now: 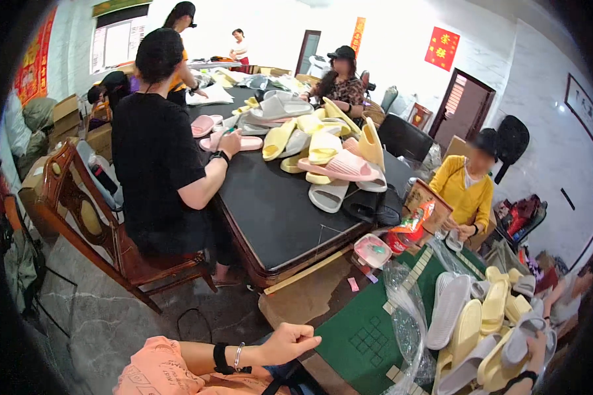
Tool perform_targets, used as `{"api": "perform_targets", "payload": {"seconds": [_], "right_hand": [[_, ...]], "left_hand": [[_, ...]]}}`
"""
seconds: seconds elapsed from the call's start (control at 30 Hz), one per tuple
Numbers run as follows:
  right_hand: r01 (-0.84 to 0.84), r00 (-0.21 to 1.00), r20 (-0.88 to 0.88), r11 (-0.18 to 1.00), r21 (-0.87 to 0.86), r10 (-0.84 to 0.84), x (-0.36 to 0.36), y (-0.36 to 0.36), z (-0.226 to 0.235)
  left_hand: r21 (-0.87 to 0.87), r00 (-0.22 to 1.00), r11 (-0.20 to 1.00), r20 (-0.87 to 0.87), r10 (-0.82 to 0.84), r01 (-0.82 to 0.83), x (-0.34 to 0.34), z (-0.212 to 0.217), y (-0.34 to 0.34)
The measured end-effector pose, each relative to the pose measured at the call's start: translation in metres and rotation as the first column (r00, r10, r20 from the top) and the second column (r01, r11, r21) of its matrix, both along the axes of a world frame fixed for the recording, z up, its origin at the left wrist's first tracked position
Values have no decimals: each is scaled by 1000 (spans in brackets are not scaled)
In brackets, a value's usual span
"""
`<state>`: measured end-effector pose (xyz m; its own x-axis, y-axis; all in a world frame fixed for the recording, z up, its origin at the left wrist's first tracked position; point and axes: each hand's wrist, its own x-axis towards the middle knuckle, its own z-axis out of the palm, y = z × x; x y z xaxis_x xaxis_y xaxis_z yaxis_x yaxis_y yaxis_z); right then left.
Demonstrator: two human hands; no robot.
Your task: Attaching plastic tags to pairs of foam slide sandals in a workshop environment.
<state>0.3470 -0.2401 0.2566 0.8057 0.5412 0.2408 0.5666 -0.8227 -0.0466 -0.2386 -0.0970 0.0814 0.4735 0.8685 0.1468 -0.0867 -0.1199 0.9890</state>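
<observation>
Gripping a gray slipper (516, 346) beside yellow slippers (496, 370) with the right hand (537, 349), left hand (288, 343) loosely closed.

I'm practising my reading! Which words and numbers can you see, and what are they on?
I won't copy writing, but it's here:
Red wall poster: large characters.
Leftmost red banner: gold characters.
Framed wall sign: dark characters.
Orange wall banner: too small to read.
Red packet: too blurred to read.
Orange sleeve: too small to read.
</observation>
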Motion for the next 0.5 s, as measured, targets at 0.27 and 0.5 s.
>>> {"api": "perform_targets", "payload": {"seconds": [0.27,0.5], "right_hand": [[-263,962,-27,953,153,270,-4,44,0],[-306,943,-75,932,196,325,-14,-18,-21]], "left_hand": [[60,998,998,-57,-34,37,-1,-2,-2],[-5,999,1000,-44,-26,26,-12,-11,4]]}}
